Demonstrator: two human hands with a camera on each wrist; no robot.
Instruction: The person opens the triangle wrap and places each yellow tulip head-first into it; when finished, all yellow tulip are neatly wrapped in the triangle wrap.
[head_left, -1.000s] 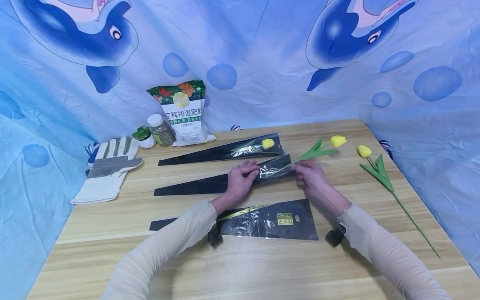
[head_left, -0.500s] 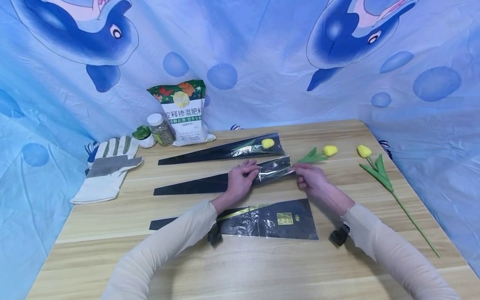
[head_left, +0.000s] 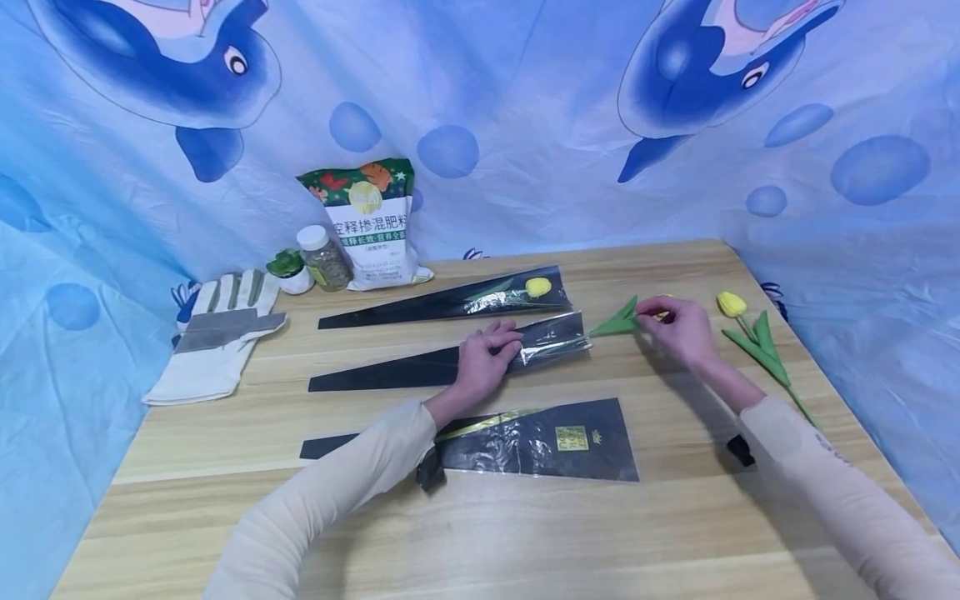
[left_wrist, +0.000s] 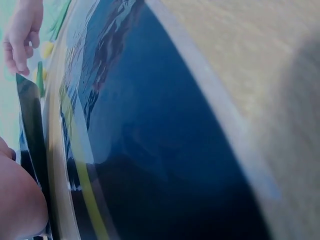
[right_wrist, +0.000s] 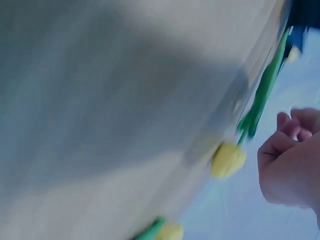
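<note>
In the head view, my left hand (head_left: 483, 362) pinches the upper film of the middle black flower sleeve (head_left: 390, 370), near its clear wide end. A yellow artificial tulip lies with its stem inside that sleeve; its green leaves (head_left: 617, 322) stick out past the opening. My right hand (head_left: 681, 329) hangs over this tulip's flower head, fingers loosely bent, partly covering it. The right wrist view shows the right hand (right_wrist: 290, 160) apart from the yellow flower head (right_wrist: 228, 160). In the left wrist view, the left hand (left_wrist: 20, 200) shows only at the edge.
Behind lies another sleeve (head_left: 397, 310) with a tulip (head_left: 537, 287) inside; a flat sleeve (head_left: 540, 442) lies in front. At right is a loose tulip (head_left: 765, 354). Gloves (head_left: 213, 337), a potted plant (head_left: 291, 271), a jar (head_left: 324, 258) and a fertilizer bag (head_left: 375, 229) stand at back left.
The tulip has slid left, deeper into the middle sleeve. My right hand has let go of its stem and moved right, over the flower head. The left hand stays in place.
</note>
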